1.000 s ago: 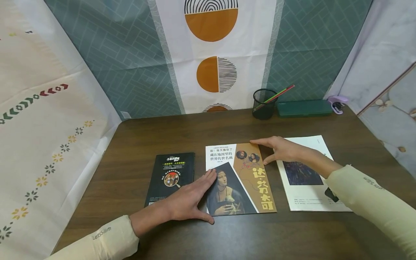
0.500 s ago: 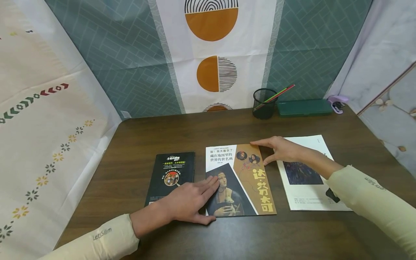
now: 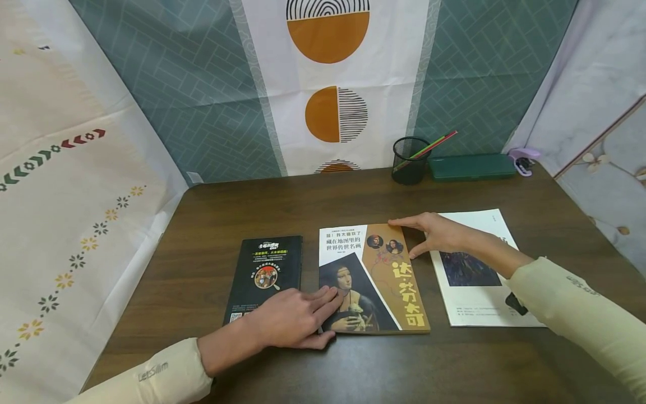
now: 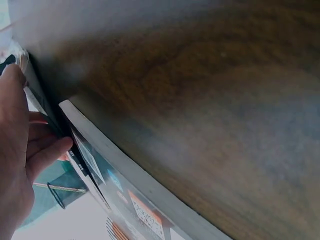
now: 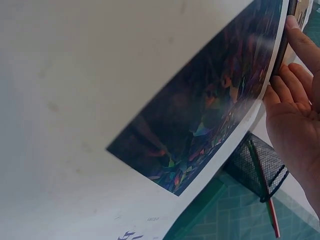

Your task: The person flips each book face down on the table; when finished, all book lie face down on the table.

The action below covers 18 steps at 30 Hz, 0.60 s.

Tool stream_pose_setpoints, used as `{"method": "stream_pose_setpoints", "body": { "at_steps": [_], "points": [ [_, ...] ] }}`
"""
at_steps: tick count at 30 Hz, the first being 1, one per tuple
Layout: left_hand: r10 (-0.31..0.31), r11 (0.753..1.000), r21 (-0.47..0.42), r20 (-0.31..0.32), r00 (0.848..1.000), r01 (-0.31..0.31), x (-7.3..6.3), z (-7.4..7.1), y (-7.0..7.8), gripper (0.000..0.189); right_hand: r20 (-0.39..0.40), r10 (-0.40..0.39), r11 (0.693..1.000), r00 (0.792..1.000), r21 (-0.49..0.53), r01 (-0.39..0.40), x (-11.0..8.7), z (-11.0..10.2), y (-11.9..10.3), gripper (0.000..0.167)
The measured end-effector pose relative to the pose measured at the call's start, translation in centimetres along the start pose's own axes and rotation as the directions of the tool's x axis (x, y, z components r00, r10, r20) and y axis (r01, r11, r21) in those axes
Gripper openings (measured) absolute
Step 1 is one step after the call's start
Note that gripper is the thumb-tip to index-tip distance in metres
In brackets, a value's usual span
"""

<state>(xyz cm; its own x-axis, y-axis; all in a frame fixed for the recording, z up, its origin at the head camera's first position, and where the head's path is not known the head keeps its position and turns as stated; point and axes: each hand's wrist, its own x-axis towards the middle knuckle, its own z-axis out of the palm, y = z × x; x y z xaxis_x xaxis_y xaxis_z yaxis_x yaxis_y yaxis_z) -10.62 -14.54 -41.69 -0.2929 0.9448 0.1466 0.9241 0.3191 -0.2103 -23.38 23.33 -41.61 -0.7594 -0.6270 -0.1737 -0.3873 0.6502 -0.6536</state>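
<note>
A paperback art book [image 3: 391,241], with a portrait of a lady on its white and tan cover, lies flat in the middle of the table. My left hand [image 3: 290,318] is at its lower left: the fingertips rest on the left edge of the cover and the thumb lies by the bottom corner. At the upper right corner, my right hand [image 3: 439,231] spreads its fingers to the top edge and its thumb to the right edge. The left forearm passes over a black book [image 3: 287,255]; the right forearm reaches across a white book [image 3: 474,308] with a dark picture.
Toward the back of the brown table [image 3: 242,207] stand a black mesh pen cup [image 3: 409,171] with pencils, a green case [image 3: 474,168] and a lilac object [image 3: 525,157]. Patterned cloths hang behind and at the sides.
The left fingers have slid from the portrait down toward the book's lower left edge. My right hand stays at the upper right corner, and the book has barely shifted.
</note>
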Motion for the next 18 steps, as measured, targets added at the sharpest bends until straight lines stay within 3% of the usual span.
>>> {"method": "stream_pose_setpoints", "body": {
  "at_steps": [10,18],
  "points": [
    [-0.013,1.000,-0.021,-0.132,0.991,0.010,-0.2,-0.9,-0.2,0.052,-0.017,-0.019,0.999,1.000,-0.042,0.018,-0.3,0.1,-0.2,0.084],
    [-0.083,0.995,-0.076,-0.238,0.968,0.066,0.0,-1.8,-0.5,0.058,-0.033,-0.021,0.999,0.999,-0.045,0.019,-0.4,0.2,-0.3,0.080]
  ]
}}
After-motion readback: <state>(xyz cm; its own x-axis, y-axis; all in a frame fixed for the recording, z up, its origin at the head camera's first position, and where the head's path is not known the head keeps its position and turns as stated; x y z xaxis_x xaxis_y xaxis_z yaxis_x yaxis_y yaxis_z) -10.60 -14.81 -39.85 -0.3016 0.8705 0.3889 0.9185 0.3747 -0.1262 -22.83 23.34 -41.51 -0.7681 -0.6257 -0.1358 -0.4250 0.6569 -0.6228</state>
